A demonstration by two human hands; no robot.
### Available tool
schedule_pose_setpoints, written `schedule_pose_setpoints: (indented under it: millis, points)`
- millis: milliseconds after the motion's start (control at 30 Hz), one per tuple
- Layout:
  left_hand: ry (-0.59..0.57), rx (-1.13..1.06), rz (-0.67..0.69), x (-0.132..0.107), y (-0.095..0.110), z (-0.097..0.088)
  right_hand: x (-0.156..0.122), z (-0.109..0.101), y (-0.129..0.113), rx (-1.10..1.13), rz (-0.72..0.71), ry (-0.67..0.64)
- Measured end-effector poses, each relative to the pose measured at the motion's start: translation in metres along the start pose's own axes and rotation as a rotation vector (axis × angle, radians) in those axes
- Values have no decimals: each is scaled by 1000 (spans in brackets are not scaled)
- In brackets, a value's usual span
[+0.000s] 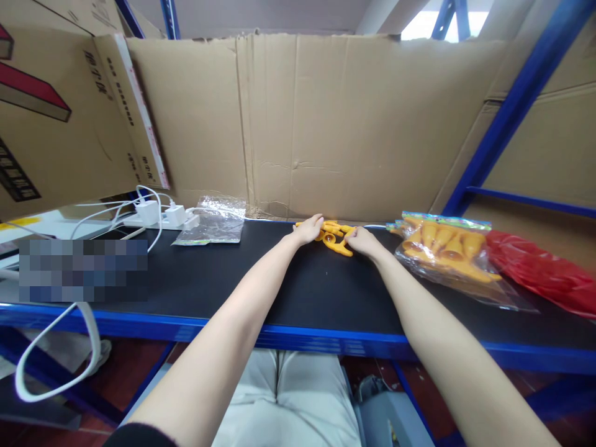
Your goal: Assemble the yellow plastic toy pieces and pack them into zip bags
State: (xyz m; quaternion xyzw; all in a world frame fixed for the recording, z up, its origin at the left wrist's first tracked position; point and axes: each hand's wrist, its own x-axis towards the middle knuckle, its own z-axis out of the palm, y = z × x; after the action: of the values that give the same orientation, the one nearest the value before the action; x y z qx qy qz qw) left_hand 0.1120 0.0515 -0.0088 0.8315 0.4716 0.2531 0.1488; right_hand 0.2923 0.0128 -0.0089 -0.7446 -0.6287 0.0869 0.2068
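Note:
At the back of the black shelf top, several orange plastic pieces lie in a small pile between my two hands. Some look like round hollow cups, and one has a curved, handle-like shape. My left hand rests against the pile's left side, its fingers stretched out and partly over the pieces. On the right, my right hand has its fingers closed at the end of an orange piece; the fingertips are partly hidden. Right of it lies a clear zip bag filled with similar orange pieces.
A red plastic bag lies at the far right. An empty clear bag and a white power strip with cables are at left. A cardboard wall stands behind; a blue rail edges the black surface.

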Motion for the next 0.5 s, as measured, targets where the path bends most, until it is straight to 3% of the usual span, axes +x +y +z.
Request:
schedule_pose_setpoints:
  millis: [100,200,367,500]
  points:
    - [23,6,156,1,2,1,-2,4,-3,42,-115,17]
    - [-74,78,238,2,2,5,-6,3,-7,-33,-221,-55]
    - [-122,195,175,0,-1,6,-11,-10,-9,-227,-160,-166]
    - [-130,227,183,-2,-3,3,-7,-21,4,-352,-24,-262]
